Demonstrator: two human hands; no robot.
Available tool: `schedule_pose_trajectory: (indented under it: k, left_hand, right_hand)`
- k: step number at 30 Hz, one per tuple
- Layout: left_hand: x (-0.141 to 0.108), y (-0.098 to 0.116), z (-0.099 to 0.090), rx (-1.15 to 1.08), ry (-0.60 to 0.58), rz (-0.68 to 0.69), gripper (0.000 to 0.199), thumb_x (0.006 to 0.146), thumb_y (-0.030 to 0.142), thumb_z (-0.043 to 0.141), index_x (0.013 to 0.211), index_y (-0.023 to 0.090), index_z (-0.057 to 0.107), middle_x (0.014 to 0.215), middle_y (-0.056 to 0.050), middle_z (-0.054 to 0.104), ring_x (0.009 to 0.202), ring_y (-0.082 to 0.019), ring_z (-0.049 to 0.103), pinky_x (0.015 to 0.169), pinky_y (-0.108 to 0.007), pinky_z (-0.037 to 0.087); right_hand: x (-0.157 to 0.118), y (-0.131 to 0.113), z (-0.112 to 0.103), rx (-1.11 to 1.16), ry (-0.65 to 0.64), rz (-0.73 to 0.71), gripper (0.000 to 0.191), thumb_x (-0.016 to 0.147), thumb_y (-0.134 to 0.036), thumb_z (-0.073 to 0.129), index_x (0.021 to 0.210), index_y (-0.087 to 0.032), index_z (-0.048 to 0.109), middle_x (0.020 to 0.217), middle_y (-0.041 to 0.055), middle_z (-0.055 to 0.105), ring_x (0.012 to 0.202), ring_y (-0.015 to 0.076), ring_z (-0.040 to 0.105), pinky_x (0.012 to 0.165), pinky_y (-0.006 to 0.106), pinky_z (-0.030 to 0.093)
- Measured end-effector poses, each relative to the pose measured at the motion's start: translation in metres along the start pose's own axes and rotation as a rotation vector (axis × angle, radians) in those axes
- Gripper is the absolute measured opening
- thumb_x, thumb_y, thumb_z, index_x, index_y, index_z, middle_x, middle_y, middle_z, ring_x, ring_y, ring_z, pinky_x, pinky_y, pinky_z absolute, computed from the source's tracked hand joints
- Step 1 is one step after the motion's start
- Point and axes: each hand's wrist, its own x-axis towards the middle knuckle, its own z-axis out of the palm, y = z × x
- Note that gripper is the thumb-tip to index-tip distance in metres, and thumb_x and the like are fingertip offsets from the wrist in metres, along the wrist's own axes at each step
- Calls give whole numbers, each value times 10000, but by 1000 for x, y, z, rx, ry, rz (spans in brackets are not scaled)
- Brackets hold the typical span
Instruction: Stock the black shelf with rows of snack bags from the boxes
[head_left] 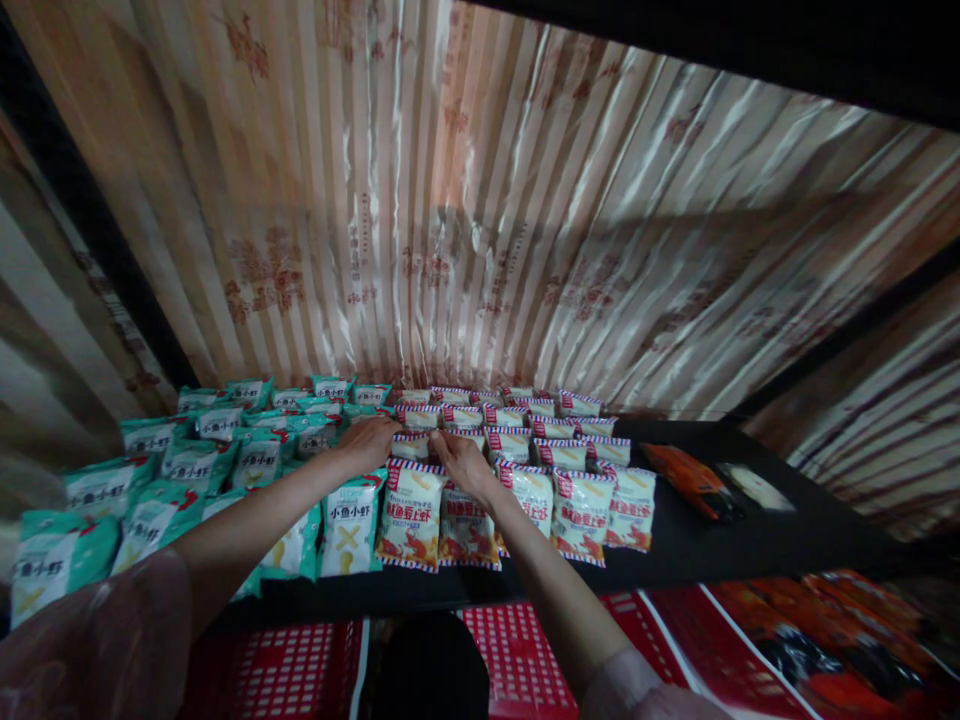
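On a black shelf (720, 550), several white snack bags (409, 515) with blue-and-red striped edges and shrimp pictures stand upright in rows. My left hand (369, 443) reaches in from the left, its fingers curled at the left side of one such snack bag (412, 448) behind the front row. From the right, my right hand (463, 464) meets that bag's other side, thumb toward it. Most fingertips are hidden behind the bags. Teal-and-white snack bags (352, 520) fill the left part of the shelf, some partly covered by my left forearm.
An orange-and-black packet (691, 482) and a flat white packet (757, 487) lie to the right on the shelf. Below are red plastic baskets (517, 650), with orange packets (862, 625) at lower right. Striped, wrinkled sheeting (450, 220) hangs behind, between dark frame bars.
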Motion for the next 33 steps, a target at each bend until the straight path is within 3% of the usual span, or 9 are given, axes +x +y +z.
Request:
schedule_pose_trajectory:
  k: [4, 9, 14, 24, 29, 33]
  left_hand:
    - [3, -2, -5, 5, -102, 4, 285, 791, 163, 454, 1007, 207, 634, 962, -74, 672, 891, -205, 619, 730, -297, 455]
    - [8, -3, -7, -5, -120, 49, 243, 772, 143, 465, 894, 203, 667, 877, -66, 686, 836, -201, 630, 677, -273, 444]
    - [13, -3, -6, -37, -140, 105, 196, 785, 171, 482, 796, 179, 678, 809, -71, 681, 793, -201, 629, 648, -261, 433]
    - [13, -11, 1, -41, -91, 119, 225, 763, 115, 469, 811, 182, 678, 796, -60, 663, 775, -185, 613, 657, -259, 433]
    - [11, -9, -1, -10, -86, 89, 244, 762, 93, 457, 839, 183, 671, 828, -69, 672, 807, -193, 623, 667, -265, 441]
    - [11, -9, -5, -2, -110, 80, 242, 769, 110, 461, 854, 193, 672, 860, -72, 678, 825, -199, 627, 677, -271, 450]
  right_hand:
    - [-1, -1, -4, -60, -32, -8, 500, 939, -457, 206, 785, -172, 588, 695, 45, 632, 654, 151, 577, 601, 229, 371]
    - [3, -5, -6, -209, -104, -44, 458, 948, -414, 202, 965, -176, 593, 786, 75, 663, 731, 178, 612, 626, 243, 372]
    - [10, -6, -3, -174, -155, -78, 454, 950, -414, 181, 1024, -201, 575, 775, 48, 658, 706, 172, 611, 619, 243, 377]
    - [12, -4, 4, -29, -115, -86, 477, 943, -444, 198, 929, -193, 603, 794, 37, 659, 710, 159, 594, 625, 246, 380]
    - [9, -10, -1, -137, -117, -82, 461, 947, -427, 205, 944, -195, 604, 740, 42, 660, 675, 166, 603, 589, 240, 356]
    - [13, -10, -11, -289, 29, 25, 487, 946, -434, 187, 918, -184, 605, 717, 71, 662, 684, 186, 616, 583, 247, 343]
